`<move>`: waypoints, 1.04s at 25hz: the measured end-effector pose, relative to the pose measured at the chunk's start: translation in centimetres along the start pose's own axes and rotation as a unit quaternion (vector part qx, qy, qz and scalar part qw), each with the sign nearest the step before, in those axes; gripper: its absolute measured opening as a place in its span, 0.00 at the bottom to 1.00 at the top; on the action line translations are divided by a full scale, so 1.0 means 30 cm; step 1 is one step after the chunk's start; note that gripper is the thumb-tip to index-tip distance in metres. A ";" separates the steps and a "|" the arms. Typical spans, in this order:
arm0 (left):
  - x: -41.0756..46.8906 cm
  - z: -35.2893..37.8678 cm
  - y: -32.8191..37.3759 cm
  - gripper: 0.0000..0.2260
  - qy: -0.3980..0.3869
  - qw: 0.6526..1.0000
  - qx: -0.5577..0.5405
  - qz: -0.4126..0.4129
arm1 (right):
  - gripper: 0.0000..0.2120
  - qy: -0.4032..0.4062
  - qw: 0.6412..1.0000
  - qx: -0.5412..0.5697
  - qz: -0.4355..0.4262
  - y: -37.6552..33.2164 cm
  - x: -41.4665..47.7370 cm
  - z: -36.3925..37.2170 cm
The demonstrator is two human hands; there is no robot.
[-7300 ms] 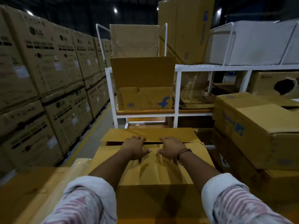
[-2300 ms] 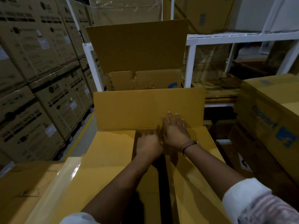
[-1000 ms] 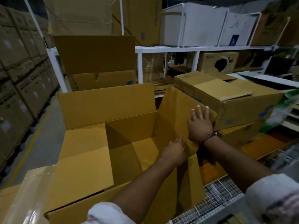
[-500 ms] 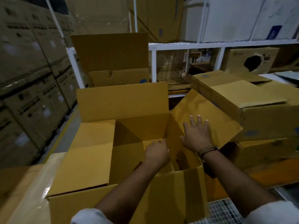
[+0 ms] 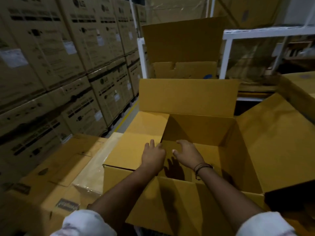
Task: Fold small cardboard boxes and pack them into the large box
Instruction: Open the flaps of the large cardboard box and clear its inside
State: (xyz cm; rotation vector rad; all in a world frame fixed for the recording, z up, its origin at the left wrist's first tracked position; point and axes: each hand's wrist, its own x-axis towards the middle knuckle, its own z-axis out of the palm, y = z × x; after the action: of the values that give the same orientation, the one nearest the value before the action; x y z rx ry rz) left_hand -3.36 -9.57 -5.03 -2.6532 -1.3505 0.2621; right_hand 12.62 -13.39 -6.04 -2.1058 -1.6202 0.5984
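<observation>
A yellow-brown cardboard box (image 5: 201,130) stands open in front of me, its far flap upright and its right flap (image 5: 276,142) spread outward. Its left flap (image 5: 136,143) lies roughly level, tipped inward over the opening. My left hand (image 5: 153,156) rests on the inner edge of that left flap with fingers fairly straight. My right hand (image 5: 187,153) reaches over the near wall into the box with fingers spread, holding nothing I can make out. The inside of the box is dark where it shows.
Stacked printed cartons (image 5: 59,68) form a wall on the left along a floor aisle with a yellow line (image 5: 124,116). A white rack (image 5: 228,53) behind holds another open box (image 5: 184,48). A flat taped carton (image 5: 56,172) lies at lower left; more boxes sit at right (image 5: 300,89).
Both hands have moved from the right flap across to the left side of the box; the right flap now lies spread outward. The view has swung left.
</observation>
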 end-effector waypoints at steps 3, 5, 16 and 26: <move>-0.029 -0.012 -0.058 0.14 0.022 0.999 0.017 0.022 | 0.24 -0.036 0.999 -0.006 -0.024 -0.082 0.023 0.108; -0.035 -0.076 -0.091 0.14 0.043 0.999 0.014 0.023 | 0.17 -0.030 0.996 -0.026 -0.076 -0.155 0.039 0.137; -0.047 -0.232 -0.377 0.23 0.128 0.966 0.137 -0.180 | 0.16 0.063 0.968 -0.016 -0.242 -0.623 0.179 0.198; -0.068 0.032 -0.675 0.31 0.026 0.990 0.089 -0.106 | 0.33 0.021 0.989 -0.017 -0.148 -0.729 0.239 0.390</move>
State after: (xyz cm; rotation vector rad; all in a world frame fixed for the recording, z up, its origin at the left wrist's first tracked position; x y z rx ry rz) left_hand -20.64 0.61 -1.45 -2.3343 -1.5012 0.2722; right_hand -9.66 -0.52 -3.90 -1.8362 -1.8834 0.4278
